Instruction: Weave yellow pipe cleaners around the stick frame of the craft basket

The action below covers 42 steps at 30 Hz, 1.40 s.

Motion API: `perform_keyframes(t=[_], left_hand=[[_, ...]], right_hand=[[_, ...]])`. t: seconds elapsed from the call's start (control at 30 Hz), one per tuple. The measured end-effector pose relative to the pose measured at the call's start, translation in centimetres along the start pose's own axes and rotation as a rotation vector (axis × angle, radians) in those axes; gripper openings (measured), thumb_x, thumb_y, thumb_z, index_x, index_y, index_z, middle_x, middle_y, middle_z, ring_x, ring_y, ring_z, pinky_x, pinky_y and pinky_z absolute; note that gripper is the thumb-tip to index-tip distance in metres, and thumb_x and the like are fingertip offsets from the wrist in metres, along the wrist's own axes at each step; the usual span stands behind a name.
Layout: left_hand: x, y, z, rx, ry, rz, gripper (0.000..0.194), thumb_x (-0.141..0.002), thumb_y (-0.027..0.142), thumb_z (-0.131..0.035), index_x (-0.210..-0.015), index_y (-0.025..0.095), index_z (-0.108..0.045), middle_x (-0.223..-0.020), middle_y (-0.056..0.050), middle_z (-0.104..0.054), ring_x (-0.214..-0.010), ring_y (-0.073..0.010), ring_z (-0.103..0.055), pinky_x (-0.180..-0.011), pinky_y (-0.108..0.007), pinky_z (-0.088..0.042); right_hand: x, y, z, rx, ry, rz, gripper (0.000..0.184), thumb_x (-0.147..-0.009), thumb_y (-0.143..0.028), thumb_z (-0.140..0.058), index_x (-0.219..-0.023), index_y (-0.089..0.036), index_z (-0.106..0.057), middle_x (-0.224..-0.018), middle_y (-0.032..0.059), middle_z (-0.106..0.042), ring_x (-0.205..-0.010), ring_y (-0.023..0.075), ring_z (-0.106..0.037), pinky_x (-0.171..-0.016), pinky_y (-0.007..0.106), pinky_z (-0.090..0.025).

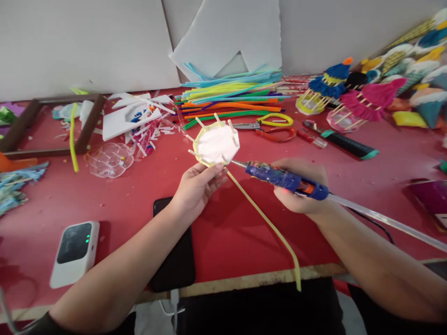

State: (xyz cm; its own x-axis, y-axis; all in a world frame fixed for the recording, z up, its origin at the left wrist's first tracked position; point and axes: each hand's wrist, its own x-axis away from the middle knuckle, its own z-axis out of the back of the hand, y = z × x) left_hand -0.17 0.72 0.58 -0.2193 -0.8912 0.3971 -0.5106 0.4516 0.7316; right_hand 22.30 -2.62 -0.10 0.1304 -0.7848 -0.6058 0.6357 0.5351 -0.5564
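My left hand [200, 186] pinches the near edge of a white many-sided foam piece [216, 143], raised above the red table. Short pale sticks [200, 122] stand out around its rim. A pale yellow strip [268, 221] runs along part of the edge, and its loose end trails over the table's front edge. Wrapped round a blue hot glue gun [279, 177] is my right hand [300, 186]. The gun's metal nozzle [239, 163] points left, at or close to the foam piece's edge; contact cannot be made out. A long clear glue stick [384, 221] sticks out of its back.
Pipe cleaners [230, 95] lie piled at the back, near scissors [272, 126] and a black-green cutter [349, 143]. Finished-looking blue [328, 86] and pink [373, 102] ornaments stand right. A phone [174, 260], white device [75, 253], clear dish [111, 160] and wooden frame [89, 123] are left.
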Motion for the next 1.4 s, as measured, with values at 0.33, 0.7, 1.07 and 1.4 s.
perform_keyframes(t=[0.33,0.7,1.07,1.4], left_hand=[[0.1,0.47,-0.03,-0.051,-0.03,0.046,0.023,-0.063,0.023,-0.096,-0.075,0.014,-0.078,-0.073,0.001,-0.073,-0.071,-0.0079,-0.069,-0.072,-0.018,-0.06],[0.19,0.31,0.09,-0.061,-0.043,0.04,0.024,-0.062,0.024,-0.097,-0.074,0.014,-0.079,-0.072,0.001,-0.075,-0.071,-0.0074,-0.071,-0.072,-0.017,-0.062],[0.04,0.24,0.31,-0.078,-0.051,0.038,0.025,-0.062,0.025,-0.097,-0.076,0.015,-0.08,-0.073,0.001,-0.076,-0.071,-0.0068,-0.071,-0.073,-0.016,-0.062],[0.22,0.22,0.08,-0.076,-0.037,0.035,0.022,-0.063,0.021,-0.096,-0.076,0.014,-0.08,-0.073,0.001,-0.076,-0.072,-0.0077,-0.071,-0.074,-0.018,-0.061]], right_hand=[[0.49,0.7,-0.04,0.055,0.041,0.131,0.016,-0.072,-0.014,-0.059,-0.083,-0.025,-0.058,-0.068,0.0002,-0.066,-0.06,0.018,-0.066,-0.055,0.029,-0.053],[0.64,0.78,-0.3,0.077,0.034,0.116,0.014,-0.07,-0.014,-0.055,-0.077,-0.025,-0.05,-0.062,-0.0017,-0.058,-0.054,0.0158,-0.057,-0.05,0.028,-0.047],[0.69,0.81,-0.1,0.07,0.013,0.089,0.015,-0.069,-0.015,-0.054,-0.075,-0.025,-0.046,-0.061,-0.0025,-0.053,-0.054,0.0146,-0.052,-0.05,0.027,-0.044],[0.72,0.72,-0.13,0.066,0.015,0.098,0.019,-0.07,-0.011,-0.056,-0.076,-0.026,-0.045,-0.062,-0.0023,-0.053,-0.054,0.0147,-0.052,-0.049,0.028,-0.044]])
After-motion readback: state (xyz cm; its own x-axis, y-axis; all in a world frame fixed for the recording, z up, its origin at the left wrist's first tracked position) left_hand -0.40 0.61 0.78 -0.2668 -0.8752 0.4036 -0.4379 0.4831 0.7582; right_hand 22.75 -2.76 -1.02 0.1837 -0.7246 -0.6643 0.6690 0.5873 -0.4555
